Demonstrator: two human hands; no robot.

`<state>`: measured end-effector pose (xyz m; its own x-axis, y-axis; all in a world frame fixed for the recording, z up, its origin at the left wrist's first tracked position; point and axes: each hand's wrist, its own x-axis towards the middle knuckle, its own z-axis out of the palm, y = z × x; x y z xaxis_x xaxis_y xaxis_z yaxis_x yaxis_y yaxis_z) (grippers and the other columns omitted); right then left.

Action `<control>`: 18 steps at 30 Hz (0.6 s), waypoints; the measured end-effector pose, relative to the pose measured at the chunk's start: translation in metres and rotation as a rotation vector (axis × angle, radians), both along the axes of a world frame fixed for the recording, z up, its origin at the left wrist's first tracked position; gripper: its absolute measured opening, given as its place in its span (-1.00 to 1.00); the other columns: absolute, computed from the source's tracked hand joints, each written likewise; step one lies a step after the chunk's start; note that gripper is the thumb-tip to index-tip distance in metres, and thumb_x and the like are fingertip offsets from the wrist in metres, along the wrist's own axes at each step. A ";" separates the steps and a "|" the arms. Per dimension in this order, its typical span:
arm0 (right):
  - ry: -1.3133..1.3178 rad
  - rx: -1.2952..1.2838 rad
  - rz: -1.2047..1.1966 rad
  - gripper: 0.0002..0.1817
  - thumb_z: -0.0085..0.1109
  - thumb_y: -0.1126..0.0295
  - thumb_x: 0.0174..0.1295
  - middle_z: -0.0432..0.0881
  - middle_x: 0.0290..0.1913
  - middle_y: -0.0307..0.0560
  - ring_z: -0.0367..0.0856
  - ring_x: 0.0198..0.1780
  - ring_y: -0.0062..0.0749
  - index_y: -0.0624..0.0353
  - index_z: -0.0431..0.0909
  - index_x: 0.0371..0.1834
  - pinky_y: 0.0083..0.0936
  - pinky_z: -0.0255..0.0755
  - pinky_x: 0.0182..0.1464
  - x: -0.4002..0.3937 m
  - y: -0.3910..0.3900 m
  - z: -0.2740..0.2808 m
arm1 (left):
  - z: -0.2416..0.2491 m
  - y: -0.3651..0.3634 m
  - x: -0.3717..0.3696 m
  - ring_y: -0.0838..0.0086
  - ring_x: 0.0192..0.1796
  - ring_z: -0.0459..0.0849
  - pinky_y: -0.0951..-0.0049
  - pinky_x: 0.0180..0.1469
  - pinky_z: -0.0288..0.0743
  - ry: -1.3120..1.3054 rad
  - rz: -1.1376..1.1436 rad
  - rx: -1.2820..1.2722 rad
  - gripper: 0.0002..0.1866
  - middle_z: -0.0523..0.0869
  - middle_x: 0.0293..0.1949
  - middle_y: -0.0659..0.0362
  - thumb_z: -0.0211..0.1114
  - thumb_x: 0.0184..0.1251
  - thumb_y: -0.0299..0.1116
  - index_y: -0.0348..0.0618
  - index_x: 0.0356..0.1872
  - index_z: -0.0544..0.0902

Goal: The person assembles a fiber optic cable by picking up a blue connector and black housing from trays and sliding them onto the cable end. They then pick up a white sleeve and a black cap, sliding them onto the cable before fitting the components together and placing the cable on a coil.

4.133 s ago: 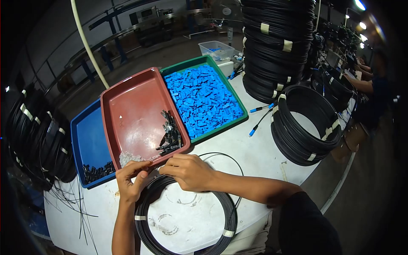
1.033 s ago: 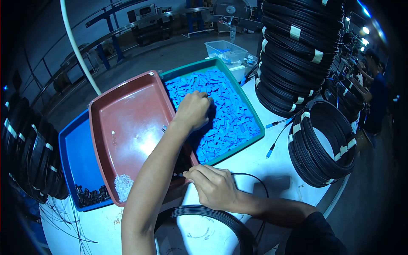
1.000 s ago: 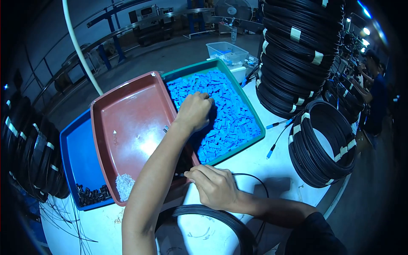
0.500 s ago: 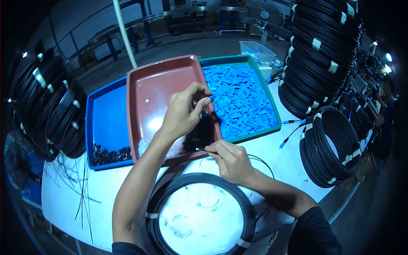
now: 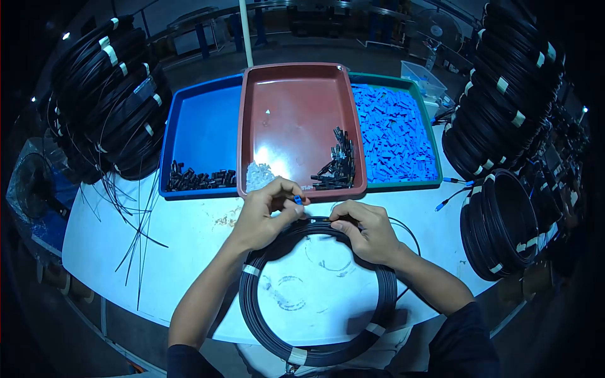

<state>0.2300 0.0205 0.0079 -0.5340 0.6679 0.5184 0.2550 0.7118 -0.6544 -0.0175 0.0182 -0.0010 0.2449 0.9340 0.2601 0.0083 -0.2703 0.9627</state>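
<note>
My left hand [image 5: 268, 211] is closed in a pinch on a small blue connector housing [image 5: 298, 200], just in front of the red tray. To its right, my right hand [image 5: 367, 232] pinches the end of a thin black cable [image 5: 322, 219]; the very tip is partly covered by the fingers. Both hands are above the far rim of a coil of black cable [image 5: 247, 299], which lies on the white table [image 5: 189, 252] bound with pale tape. The connector housing and the cable end are close but apart.
A blue tray [image 5: 205, 135] holds black parts, a red tray [image 5: 296, 120] black and clear parts, a green tray [image 5: 435, 157] many blue housings [image 5: 394, 135]. Stacked cable coils stand at left [image 5: 104, 101] and right [image 5: 510, 94]; a smaller coil stack [image 5: 501, 227] sits at the right edge.
My left hand has come back from the edge of the green tray with the blue connector housing, down beside my right hand. The view has shifted, and the black parts in the red tray are now uncovered.
</note>
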 end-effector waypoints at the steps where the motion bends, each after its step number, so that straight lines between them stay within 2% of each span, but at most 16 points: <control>1: -0.011 -0.008 0.004 -0.87 0.30 0.59 0.27 0.70 -0.27 0.05 0.70 -0.31 -0.09 0.29 0.60 -0.15 -0.29 0.54 -0.22 0.000 0.000 -0.001 | -0.001 -0.002 0.001 0.53 -0.15 0.76 0.50 -0.05 0.63 0.044 0.003 0.053 -0.78 0.71 -0.21 0.15 0.37 0.45 -0.48 -0.29 0.02 0.58; 4: -0.032 0.037 0.033 -0.86 0.30 0.60 0.28 0.70 -0.27 0.04 0.70 -0.31 -0.11 0.28 0.61 -0.12 -0.31 0.54 -0.23 0.000 0.003 -0.006 | -0.002 -0.004 0.002 0.54 -0.15 0.76 0.47 -0.03 0.64 0.091 0.023 0.136 -0.75 0.72 -0.22 0.15 0.38 0.45 -0.48 -0.30 0.05 0.59; 6: -0.039 0.053 0.031 -0.85 0.30 0.59 0.29 0.69 -0.27 0.04 0.69 -0.32 -0.12 0.28 0.61 -0.11 -0.30 0.53 -0.24 0.001 0.004 -0.007 | -0.005 -0.007 0.002 0.53 -0.16 0.76 0.46 -0.03 0.64 0.001 -0.018 0.034 -0.74 0.75 -0.20 0.12 0.39 0.45 -0.46 -0.33 0.06 0.62; 7: -0.042 0.063 0.036 -0.85 0.30 0.59 0.30 0.68 -0.27 0.03 0.68 -0.32 -0.10 0.26 0.61 -0.09 -0.29 0.53 -0.24 0.001 0.005 -0.008 | -0.013 -0.007 0.002 0.63 -0.28 0.68 0.54 -0.14 0.59 -0.028 -0.013 0.039 -0.76 0.76 -0.27 0.21 0.46 0.38 -0.42 -0.30 -0.01 0.71; 12: -0.065 0.073 0.052 -0.84 0.28 0.59 0.31 0.64 -0.31 0.04 0.65 -0.34 -0.06 0.25 0.61 -0.08 -0.26 0.53 -0.24 0.001 0.005 -0.008 | -0.016 -0.011 0.002 0.62 -0.35 0.65 0.54 -0.26 0.52 0.052 0.009 0.099 -0.76 0.77 -0.34 0.22 0.53 0.33 -0.33 -0.28 -0.14 0.77; 15: -0.087 0.083 0.078 -0.79 0.26 0.62 0.28 0.62 -0.31 0.05 0.63 -0.33 -0.03 0.25 0.61 -0.04 -0.24 0.52 -0.23 0.002 0.006 -0.010 | -0.011 -0.013 0.003 0.59 -0.41 0.65 0.52 -0.31 0.52 0.233 0.044 0.179 -0.81 0.77 -0.42 0.20 0.57 0.25 -0.34 -0.23 -0.24 0.80; 16: -0.090 0.092 0.090 -0.74 0.24 0.66 0.25 0.62 -0.31 0.05 0.63 -0.33 -0.03 0.25 0.61 0.00 -0.22 0.52 -0.23 0.002 0.006 -0.010 | -0.007 -0.016 0.004 0.59 -0.41 0.65 0.52 -0.31 0.52 0.234 0.042 0.176 -0.81 0.77 -0.42 0.20 0.57 0.25 -0.34 -0.23 -0.24 0.80; 18: -0.078 0.109 0.112 -0.68 0.21 0.69 0.20 0.62 -0.30 0.06 0.64 -0.31 -0.02 0.26 0.61 0.03 -0.22 0.53 -0.21 0.002 0.006 -0.013 | 0.001 -0.018 0.004 0.51 -0.29 0.74 0.48 -0.17 0.59 0.349 0.043 0.222 -0.83 0.82 -0.32 0.14 0.56 0.24 -0.44 -0.26 -0.22 0.78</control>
